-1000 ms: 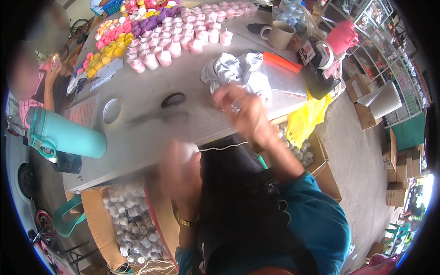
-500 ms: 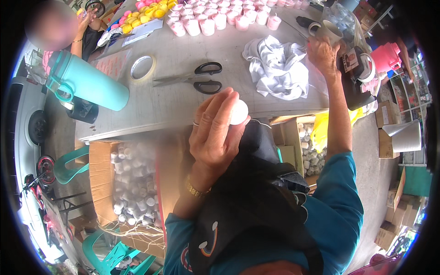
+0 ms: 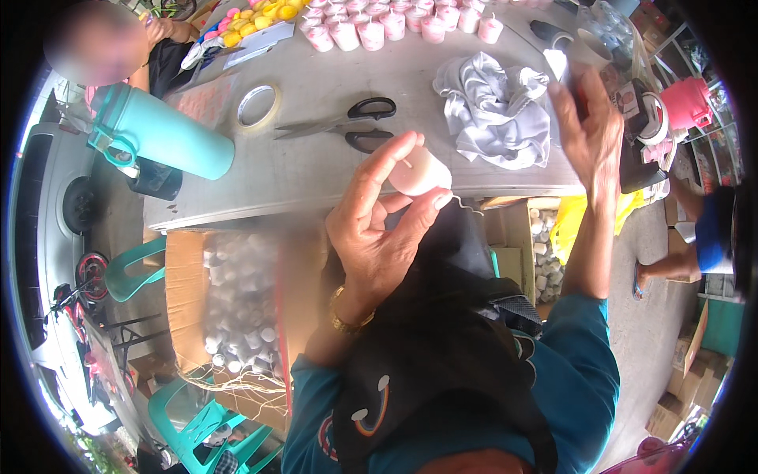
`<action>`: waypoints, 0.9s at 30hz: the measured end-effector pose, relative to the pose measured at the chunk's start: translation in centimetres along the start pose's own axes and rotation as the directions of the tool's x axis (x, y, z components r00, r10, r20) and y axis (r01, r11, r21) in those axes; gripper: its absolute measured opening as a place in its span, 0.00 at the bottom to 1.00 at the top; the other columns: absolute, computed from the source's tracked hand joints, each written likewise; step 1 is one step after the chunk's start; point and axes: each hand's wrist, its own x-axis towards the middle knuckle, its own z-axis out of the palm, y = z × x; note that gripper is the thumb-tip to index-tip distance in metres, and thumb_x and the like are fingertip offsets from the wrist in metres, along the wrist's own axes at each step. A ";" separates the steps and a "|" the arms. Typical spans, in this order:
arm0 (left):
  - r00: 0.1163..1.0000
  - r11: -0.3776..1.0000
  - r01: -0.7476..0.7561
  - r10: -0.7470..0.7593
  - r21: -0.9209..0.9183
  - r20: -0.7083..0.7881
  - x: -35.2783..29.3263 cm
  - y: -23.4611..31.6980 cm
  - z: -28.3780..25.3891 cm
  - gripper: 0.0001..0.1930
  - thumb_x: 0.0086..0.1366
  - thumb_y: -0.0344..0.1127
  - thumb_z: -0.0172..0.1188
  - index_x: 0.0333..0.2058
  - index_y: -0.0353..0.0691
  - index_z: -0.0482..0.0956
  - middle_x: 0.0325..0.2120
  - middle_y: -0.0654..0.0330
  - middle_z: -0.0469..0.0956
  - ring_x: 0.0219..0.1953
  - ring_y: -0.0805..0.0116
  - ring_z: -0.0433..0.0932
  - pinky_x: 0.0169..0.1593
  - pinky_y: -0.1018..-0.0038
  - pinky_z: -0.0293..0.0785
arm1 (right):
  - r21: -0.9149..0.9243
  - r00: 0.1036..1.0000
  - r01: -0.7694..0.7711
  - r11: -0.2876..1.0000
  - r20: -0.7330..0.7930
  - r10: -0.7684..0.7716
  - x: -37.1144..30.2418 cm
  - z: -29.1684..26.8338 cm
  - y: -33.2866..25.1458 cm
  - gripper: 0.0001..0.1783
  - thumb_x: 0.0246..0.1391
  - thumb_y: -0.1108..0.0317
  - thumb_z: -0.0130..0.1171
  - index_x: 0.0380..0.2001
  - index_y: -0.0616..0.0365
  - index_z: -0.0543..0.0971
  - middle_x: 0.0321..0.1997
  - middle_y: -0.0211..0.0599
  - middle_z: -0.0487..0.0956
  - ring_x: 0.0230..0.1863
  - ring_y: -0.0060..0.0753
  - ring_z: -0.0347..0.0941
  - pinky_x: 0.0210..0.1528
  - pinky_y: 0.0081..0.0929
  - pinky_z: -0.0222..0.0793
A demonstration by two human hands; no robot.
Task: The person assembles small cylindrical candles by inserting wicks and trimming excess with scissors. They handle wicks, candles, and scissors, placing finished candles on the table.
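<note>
My left hand (image 3: 383,225) pinches a pale pink candle (image 3: 422,173) between thumb and fingers, tilted so that its short wick faces left. A thin white thread curls out beside the thumb tip. Raised over the table's right side, my right hand (image 3: 592,138) has a small white piece (image 3: 557,65) at its fingertips; its kind I cannot make out. Just behind that hand stands a cream mug (image 3: 592,50), partly covered by the fingers. A crumpled white cloth (image 3: 497,114) lies between the hands. Black-handled scissors (image 3: 347,126) rest beyond my left hand, partly hidden by it.
Rows of pink candles (image 3: 395,25) stand at the back. A tape roll (image 3: 258,106) and a turquoise bottle (image 3: 170,134) are at left. Below the table edge sit a cardboard box (image 3: 185,308) of small whitish pieces and a yellow bag (image 3: 580,221). Another person (image 3: 170,55) sits far left.
My right hand has drawn back from the mug, and a white piece now shows at its fingertips. The left hand has turned the candle, showing its wick. A walking person's leg appears at right.
</note>
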 end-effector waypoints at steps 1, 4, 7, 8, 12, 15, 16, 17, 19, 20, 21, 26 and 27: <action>1.000 1.000 -0.020 0.019 0.009 0.007 0.0 0.0 0.0 0.28 0.54 0.18 0.65 0.55 0.31 0.70 0.51 0.53 0.73 0.48 0.68 0.76 0.48 0.72 0.81 | 0.015 0.999 -0.033 0.999 0.043 0.032 -0.5 -0.2 -1.2 0.13 0.56 0.62 0.59 0.41 0.58 0.75 0.25 0.45 0.78 0.28 0.52 0.77 0.31 0.37 0.72; 0.999 0.998 -0.045 0.046 0.051 -0.018 0.0 0.1 0.1 0.27 0.53 0.18 0.66 0.53 0.30 0.71 0.50 0.53 0.74 0.47 0.68 0.77 0.47 0.73 0.82 | 0.142 0.985 -0.033 0.989 0.171 0.009 -2.1 -1.0 -4.2 0.18 0.57 0.57 0.60 0.42 0.61 0.75 0.25 0.49 0.77 0.26 0.50 0.76 0.30 0.35 0.71; 0.988 0.966 -0.138 0.148 0.218 -0.032 -0.1 0.1 0.3 0.27 0.50 0.18 0.68 0.51 0.30 0.74 0.48 0.52 0.75 0.45 0.66 0.78 0.44 0.74 0.82 | 0.201 0.967 0.097 0.975 0.213 -0.140 -3.9 -1.2 -6.4 0.17 0.55 0.60 0.62 0.41 0.62 0.77 0.27 0.48 0.76 0.25 0.48 0.75 0.29 0.36 0.70; 0.979 0.936 -0.186 0.203 0.299 -0.026 -0.1 0.1 0.3 0.27 0.50 0.19 0.69 0.50 0.31 0.74 0.47 0.51 0.76 0.45 0.64 0.78 0.42 0.74 0.82 | 0.276 0.953 0.042 0.960 0.277 -0.121 -4.4 -1.1 -6.8 0.17 0.54 0.61 0.63 0.40 0.63 0.77 0.29 0.46 0.77 0.27 0.46 0.75 0.32 0.33 0.71; 0.932 0.784 -0.329 0.359 0.526 0.047 -0.2 0.3 0.1 0.26 0.47 0.20 0.70 0.49 0.32 0.76 0.45 0.50 0.78 0.43 0.58 0.79 0.39 0.72 0.79 | 0.366 0.926 0.005 0.931 0.351 -0.143 -6.0 -0.6 -8.1 0.16 0.52 0.63 0.65 0.37 0.63 0.77 0.30 0.45 0.78 0.30 0.46 0.76 0.35 0.32 0.70; 0.930 0.755 -0.336 0.360 0.563 0.073 -0.3 0.7 -0.1 0.26 0.47 0.20 0.70 0.48 0.32 0.76 0.44 0.50 0.78 0.43 0.56 0.79 0.40 0.70 0.78 | 0.407 0.928 -0.018 0.913 0.348 -0.136 -6.5 -0.3 -8.7 0.15 0.50 0.63 0.66 0.36 0.63 0.76 0.29 0.44 0.77 0.30 0.48 0.76 0.35 0.32 0.70; 0.933 0.757 -0.328 0.352 0.566 0.070 -0.4 0.8 -0.1 0.26 0.47 0.20 0.70 0.48 0.32 0.76 0.44 0.50 0.78 0.43 0.56 0.79 0.41 0.70 0.78 | 0.406 0.930 -0.031 0.913 0.346 -0.123 -6.5 -0.3 -8.9 0.15 0.50 0.63 0.66 0.36 0.62 0.76 0.29 0.44 0.78 0.30 0.48 0.76 0.34 0.32 0.70; 0.933 0.758 -0.327 0.353 0.564 0.067 -0.5 0.8 -0.1 0.26 0.47 0.20 0.70 0.48 0.32 0.77 0.44 0.51 0.79 0.43 0.56 0.79 0.41 0.69 0.77 | 0.405 0.933 -0.039 0.913 0.342 -0.112 -6.5 -0.2 -9.1 0.15 0.50 0.64 0.66 0.36 0.62 0.76 0.29 0.44 0.78 0.30 0.48 0.76 0.34 0.32 0.70; 0.927 0.742 -0.340 0.367 0.577 0.075 -0.5 0.9 0.0 0.26 0.47 0.21 0.70 0.48 0.32 0.77 0.44 0.51 0.79 0.43 0.56 0.79 0.42 0.69 0.77 | 0.412 0.944 -0.048 0.910 0.318 -0.094 -6.5 -0.1 -9.2 0.14 0.50 0.64 0.66 0.37 0.60 0.77 0.30 0.41 0.77 0.30 0.47 0.76 0.32 0.34 0.70; 0.922 0.724 -0.351 0.378 0.593 0.085 -0.5 0.9 0.0 0.26 0.47 0.21 0.70 0.48 0.32 0.77 0.44 0.50 0.79 0.43 0.56 0.79 0.43 0.69 0.77 | 0.418 0.948 -0.051 0.907 0.306 -0.087 -6.5 -0.1 -9.3 0.13 0.50 0.65 0.66 0.37 0.59 0.77 0.30 0.40 0.77 0.30 0.46 0.76 0.31 0.34 0.70; 0.915 0.707 -0.364 0.392 0.606 0.091 -0.5 0.9 -0.1 0.25 0.47 0.22 0.70 0.48 0.32 0.77 0.44 0.50 0.79 0.43 0.56 0.79 0.43 0.69 0.76 | 0.422 0.948 -0.045 0.905 0.303 -0.094 -6.4 0.0 -9.3 0.14 0.50 0.65 0.66 0.38 0.59 0.77 0.30 0.40 0.77 0.30 0.46 0.76 0.31 0.34 0.70; 0.887 0.674 -0.423 0.445 0.605 0.123 -0.3 0.5 -0.4 0.25 0.47 0.20 0.68 0.48 0.32 0.77 0.44 0.50 0.79 0.44 0.55 0.79 0.45 0.68 0.76 | 0.441 0.949 -0.020 0.897 0.292 -0.122 -6.7 0.3 -9.3 0.14 0.51 0.66 0.66 0.39 0.59 0.77 0.31 0.41 0.77 0.30 0.47 0.75 0.31 0.34 0.70; 0.881 0.665 -0.434 0.455 0.608 0.131 -0.2 0.5 -0.4 0.25 0.47 0.20 0.68 0.48 0.32 0.77 0.44 0.50 0.79 0.44 0.55 0.79 0.45 0.68 0.76 | 0.460 0.940 -0.044 0.887 0.319 -0.119 -6.8 0.3 -9.3 0.15 0.51 0.65 0.66 0.38 0.61 0.77 0.32 0.42 0.78 0.31 0.47 0.76 0.33 0.34 0.70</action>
